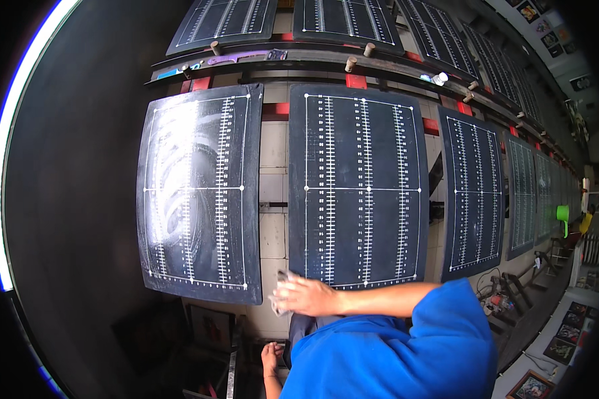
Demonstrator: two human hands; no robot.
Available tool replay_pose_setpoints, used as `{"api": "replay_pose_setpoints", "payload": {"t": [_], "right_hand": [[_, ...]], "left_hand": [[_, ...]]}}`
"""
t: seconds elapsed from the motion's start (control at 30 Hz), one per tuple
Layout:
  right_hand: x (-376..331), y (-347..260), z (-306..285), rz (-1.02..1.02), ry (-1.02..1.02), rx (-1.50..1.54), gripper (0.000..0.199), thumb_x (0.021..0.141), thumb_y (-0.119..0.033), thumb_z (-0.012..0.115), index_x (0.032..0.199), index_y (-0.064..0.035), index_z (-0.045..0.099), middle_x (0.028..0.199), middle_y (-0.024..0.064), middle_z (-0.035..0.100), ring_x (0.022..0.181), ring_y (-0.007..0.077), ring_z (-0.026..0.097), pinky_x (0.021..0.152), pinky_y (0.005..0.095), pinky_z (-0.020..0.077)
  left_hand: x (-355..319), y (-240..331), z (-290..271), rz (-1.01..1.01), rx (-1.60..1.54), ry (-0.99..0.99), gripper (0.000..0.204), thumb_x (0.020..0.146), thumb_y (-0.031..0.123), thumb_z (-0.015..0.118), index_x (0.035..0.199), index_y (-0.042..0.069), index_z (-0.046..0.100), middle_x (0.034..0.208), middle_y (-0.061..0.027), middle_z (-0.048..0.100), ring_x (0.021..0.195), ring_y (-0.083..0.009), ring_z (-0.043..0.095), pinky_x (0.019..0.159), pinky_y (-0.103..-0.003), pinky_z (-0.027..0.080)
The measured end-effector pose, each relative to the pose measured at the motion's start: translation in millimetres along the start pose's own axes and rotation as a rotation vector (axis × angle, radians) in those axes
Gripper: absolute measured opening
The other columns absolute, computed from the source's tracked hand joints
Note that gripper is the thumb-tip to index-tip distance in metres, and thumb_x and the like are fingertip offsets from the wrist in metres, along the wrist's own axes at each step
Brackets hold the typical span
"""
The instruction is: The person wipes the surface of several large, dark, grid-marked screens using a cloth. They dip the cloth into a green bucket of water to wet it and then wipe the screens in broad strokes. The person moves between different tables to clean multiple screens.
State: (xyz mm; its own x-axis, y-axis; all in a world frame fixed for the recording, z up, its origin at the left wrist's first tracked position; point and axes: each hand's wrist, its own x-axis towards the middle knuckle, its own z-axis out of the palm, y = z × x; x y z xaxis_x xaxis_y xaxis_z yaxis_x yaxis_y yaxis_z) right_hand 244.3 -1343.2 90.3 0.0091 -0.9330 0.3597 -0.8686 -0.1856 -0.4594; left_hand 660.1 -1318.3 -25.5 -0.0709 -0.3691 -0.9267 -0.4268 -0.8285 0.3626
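- Right hand [307, 296] clasps a crumpled greyish cloth [281, 308].
- Likely light, soft; best bunched at its middle.
- Left hand [271, 359] hangs low; cannot tell its grip.

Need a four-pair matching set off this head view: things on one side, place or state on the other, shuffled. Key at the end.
1. right hand
2. leftmost near board
3. purple object
4. bright green item

A. lies on the rack between board rows
B. near the picture's right edge
C. holding a greyish item
D. glossy, with curved streaks

Pairs: 1-C, 2-D, 3-A, 4-B
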Motion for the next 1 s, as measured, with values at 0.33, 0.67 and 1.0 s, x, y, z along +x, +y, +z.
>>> {"api": "replay_pose_setpoints", "payload": {"t": [0.33, 0.67, 1.0], "right_hand": [[198, 373, -81, 0.482, 0.551, -0.393, 0.035, 0.086, -0.018, 0.066, 0.118, -0.0095, 0.058, 0.119, 0.0124, 0.060, 0.119, 0.0341, 0.052, 0.103, 0.0471, 0.0430], [-55, 438, -216, 1.160, 0.678, -0.642, 0.042, 0.093, -0.028, 0.062, 0.130, -0.0112, 0.051, 0.121, 0.0199, 0.057, 0.110, 0.0419, 0.057, 0.093, 0.0503, 0.0471], [-241, 20, -108, 1.338, 0.616, -0.275, 0.042, 0.096, -0.026, 0.061, 0.130, -0.0039, 0.051, 0.121, 0.0260, 0.055, 0.112, 0.0458, 0.055, 0.094, 0.0501, 0.0460]], "left_hand": [[-29, 8, -14, -0.094, 0.211, 0.123, 0.026, 0.104, 0.031, 0.050, 0.103, 0.008, 0.062, 0.078, 0.0016, 0.062, 0.062, -0.0076, 0.051, 0.053, -0.023, 0.039], [-25, -4, -52, -0.067, 0.179, 0.123, 0.025, 0.102, 0.023, 0.057, 0.097, 0.000, 0.065, 0.090, -0.0040, 0.066, 0.082, -0.0115, 0.059, 0.076, -0.025, 0.047], [38, 76, -42, 0.016, 0.312, -0.124, 0.021, 0.103, 0.029, 0.053, 0.102, 0.009, 0.060, 0.080, -0.0022, 0.063, 0.064, -0.0136, 0.059, 0.056, -0.025, 0.048]]}}
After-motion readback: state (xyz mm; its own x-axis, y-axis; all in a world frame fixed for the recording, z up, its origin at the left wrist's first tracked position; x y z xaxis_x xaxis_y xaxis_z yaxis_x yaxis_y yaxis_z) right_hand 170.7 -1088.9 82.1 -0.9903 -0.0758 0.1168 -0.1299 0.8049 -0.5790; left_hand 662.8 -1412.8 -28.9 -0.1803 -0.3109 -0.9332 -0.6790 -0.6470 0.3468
